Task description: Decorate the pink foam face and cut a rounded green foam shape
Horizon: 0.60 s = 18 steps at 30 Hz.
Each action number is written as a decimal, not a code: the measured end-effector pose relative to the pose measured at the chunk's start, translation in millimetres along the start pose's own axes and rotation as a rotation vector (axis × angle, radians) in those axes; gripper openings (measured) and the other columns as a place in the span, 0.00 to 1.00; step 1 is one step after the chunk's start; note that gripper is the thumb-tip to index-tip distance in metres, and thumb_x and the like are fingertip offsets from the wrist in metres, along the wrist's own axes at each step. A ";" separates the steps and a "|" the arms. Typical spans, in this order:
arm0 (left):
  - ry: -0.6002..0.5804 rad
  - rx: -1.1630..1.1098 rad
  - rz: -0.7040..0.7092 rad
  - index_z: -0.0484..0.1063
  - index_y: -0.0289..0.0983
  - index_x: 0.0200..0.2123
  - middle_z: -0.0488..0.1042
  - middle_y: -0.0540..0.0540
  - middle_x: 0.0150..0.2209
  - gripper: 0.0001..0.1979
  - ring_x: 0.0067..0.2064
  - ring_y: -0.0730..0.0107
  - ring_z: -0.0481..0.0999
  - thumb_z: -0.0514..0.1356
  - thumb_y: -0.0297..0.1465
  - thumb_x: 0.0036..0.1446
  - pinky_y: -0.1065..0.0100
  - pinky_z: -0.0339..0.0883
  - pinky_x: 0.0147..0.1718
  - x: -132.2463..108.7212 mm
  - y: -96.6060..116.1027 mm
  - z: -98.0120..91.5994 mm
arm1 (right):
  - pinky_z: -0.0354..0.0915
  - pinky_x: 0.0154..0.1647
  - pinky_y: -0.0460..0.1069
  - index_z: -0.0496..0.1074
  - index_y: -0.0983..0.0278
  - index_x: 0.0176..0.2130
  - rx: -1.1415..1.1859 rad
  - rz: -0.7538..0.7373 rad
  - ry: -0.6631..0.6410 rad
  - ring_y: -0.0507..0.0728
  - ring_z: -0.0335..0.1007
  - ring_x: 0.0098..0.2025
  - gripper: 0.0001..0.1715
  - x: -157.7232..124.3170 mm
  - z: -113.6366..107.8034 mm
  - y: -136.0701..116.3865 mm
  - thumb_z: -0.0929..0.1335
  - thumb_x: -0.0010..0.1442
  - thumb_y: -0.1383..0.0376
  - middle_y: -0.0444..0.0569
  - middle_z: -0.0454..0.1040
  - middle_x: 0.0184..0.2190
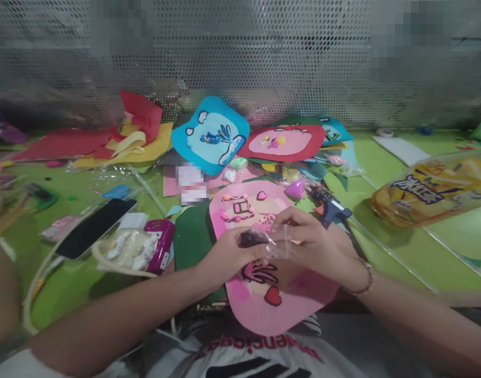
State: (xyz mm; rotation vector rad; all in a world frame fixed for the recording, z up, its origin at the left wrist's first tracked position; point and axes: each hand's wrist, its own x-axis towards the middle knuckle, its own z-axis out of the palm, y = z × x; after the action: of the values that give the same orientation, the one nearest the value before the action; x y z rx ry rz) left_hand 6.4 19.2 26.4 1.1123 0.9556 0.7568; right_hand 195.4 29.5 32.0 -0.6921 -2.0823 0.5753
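Between my two hands is a small clear plastic bag [280,242] with something dark in it, too blurred to name. My left hand [227,257] pinches the end with the dark contents. On the other end the fingers of my right hand [317,244] are closed. Both hands are over a pink foam craft sheet [280,310], which slants down to my lap. Pink beads, a red heart [272,296], a small pink heart [261,196] and a black-edged pink cutout [260,273] lie on the sheet. Under its left side shows a dark green sheet [193,236].
Left of me are a phone [96,228] with a cable and a purple box [161,244]. A dark blue glue gun [330,207] sits beyond my right hand, with a yellow snack bag [429,189] farther right. Blue [209,134] and red [288,144] craft sheets lean at the back mesh. Another person's arm [0,273] shows at left.
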 end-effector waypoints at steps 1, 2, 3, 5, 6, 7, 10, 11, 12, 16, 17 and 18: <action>-0.005 0.026 -0.019 0.71 0.33 0.28 0.72 0.50 0.20 0.13 0.22 0.75 0.69 0.66 0.37 0.45 0.73 0.62 0.24 -0.4 0.1 -0.3 | 0.67 0.31 0.47 0.76 0.59 0.35 0.022 0.006 -0.020 0.51 0.67 0.34 0.05 -1.1 3.1 2.9 0.69 0.57 0.67 0.48 0.68 0.34; -0.011 0.048 -0.035 0.71 0.33 0.28 0.72 0.50 0.20 0.13 0.22 0.76 0.69 0.66 0.37 0.45 0.74 0.61 0.23 -1.0 0.5 -0.4 | 0.67 0.31 0.46 0.76 0.59 0.35 0.036 0.003 -0.033 0.51 0.66 0.34 0.06 -2.1 5.5 4.8 0.68 0.57 0.68 0.48 0.68 0.34; -0.017 0.062 -0.046 0.71 0.32 0.28 0.71 0.50 0.19 0.14 0.21 0.76 0.68 0.66 0.38 0.45 0.74 0.61 0.22 -1.5 1.2 -0.3 | 0.66 0.30 0.46 0.76 0.59 0.35 0.040 0.001 -0.044 0.51 0.66 0.34 0.07 -2.7 7.1 5.6 0.68 0.57 0.68 0.48 0.67 0.33; -0.024 0.057 -0.040 0.71 0.32 0.25 0.71 0.49 0.19 0.14 0.21 0.76 0.67 0.66 0.38 0.46 0.74 0.60 0.22 -2.6 3.3 0.3 | 0.66 0.29 0.46 0.76 0.58 0.35 0.033 -0.007 -0.047 0.51 0.66 0.33 0.08 -2.9 7.5 4.4 0.68 0.57 0.69 0.47 0.67 0.32; -0.031 0.044 -0.031 0.71 0.32 0.24 0.70 0.49 0.19 0.14 0.21 0.76 0.67 0.66 0.38 0.45 0.74 0.60 0.22 -3.0 4.4 0.8 | 0.66 0.29 0.46 0.76 0.58 0.35 0.027 -0.013 -0.041 0.50 0.66 0.33 0.07 -2.6 6.6 3.0 0.68 0.57 0.69 0.47 0.67 0.32; -0.035 0.028 -0.024 0.71 0.32 0.24 0.70 0.49 0.18 0.14 0.21 0.76 0.67 0.66 0.38 0.45 0.74 0.60 0.22 -3.3 5.3 1.3 | 0.66 0.28 0.45 0.76 0.59 0.34 0.022 -0.019 -0.034 0.50 0.66 0.32 0.07 -2.0 5.2 1.3 0.68 0.57 0.69 0.47 0.67 0.32; -0.030 -0.018 -0.021 0.71 0.33 0.25 0.70 0.50 0.18 0.14 0.21 0.76 0.68 0.67 0.39 0.43 0.74 0.60 0.22 -3.1 5.1 1.8 | 0.66 0.28 0.45 0.76 0.59 0.32 0.012 -0.034 -0.009 0.50 0.66 0.32 0.07 0.5 0.0 -3.3 0.68 0.57 0.70 0.48 0.67 0.33; -0.026 -0.029 -0.022 0.71 0.33 0.25 0.70 0.50 0.18 0.14 0.21 0.75 0.68 0.67 0.38 0.43 0.73 0.60 0.22 -2.7 4.2 1.4 | 0.66 0.28 0.46 0.76 0.59 0.32 0.005 -0.034 -0.002 0.50 0.67 0.32 0.07 1.4 -1.7 -4.4 0.68 0.57 0.70 0.48 0.67 0.33; -0.019 -0.039 -0.025 0.71 0.33 0.24 0.70 0.49 0.18 0.14 0.21 0.75 0.68 0.67 0.38 0.43 0.73 0.61 0.22 -2.2 2.9 0.9 | 0.67 0.29 0.46 0.76 0.59 0.32 -0.008 -0.025 0.002 0.51 0.67 0.33 0.08 2.5 -3.4 -5.2 0.67 0.57 0.70 0.49 0.68 0.33; 0.049 -0.130 -0.027 0.70 0.33 0.25 0.70 0.50 0.20 0.12 0.21 0.76 0.68 0.67 0.35 0.45 0.73 0.61 0.23 -0.3 -0.3 -0.9 | 0.68 0.34 0.48 0.75 0.61 0.32 -0.043 0.035 0.031 0.53 0.69 0.36 0.08 6.3 -8.9 -6.4 0.67 0.57 0.71 0.50 0.70 0.33; 0.072 -0.173 -0.018 0.70 0.33 0.25 0.70 0.50 0.20 0.11 0.22 0.77 0.68 0.67 0.35 0.45 0.74 0.61 0.23 -0.2 0.0 -0.7 | 0.68 0.35 0.49 0.75 0.61 0.31 -0.033 0.058 0.043 0.53 0.69 0.36 0.07 6.8 -9.9 -6.0 0.67 0.57 0.71 0.50 0.71 0.33; 0.091 -0.216 -0.012 0.70 0.33 0.26 0.69 0.50 0.21 0.11 0.22 0.77 0.67 0.67 0.34 0.44 0.74 0.61 0.23 -0.2 0.8 -0.3 | 0.68 0.35 0.49 0.74 0.62 0.31 -0.012 0.092 0.054 0.53 0.69 0.36 0.06 7.1 -10.6 -5.4 0.67 0.57 0.70 0.50 0.72 0.32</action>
State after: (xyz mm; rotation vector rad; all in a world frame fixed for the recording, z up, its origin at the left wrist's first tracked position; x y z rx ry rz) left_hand 6.0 19.3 27.2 0.8892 0.9316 0.8854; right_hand 199.4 31.8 45.1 -0.8058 -2.0133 0.5890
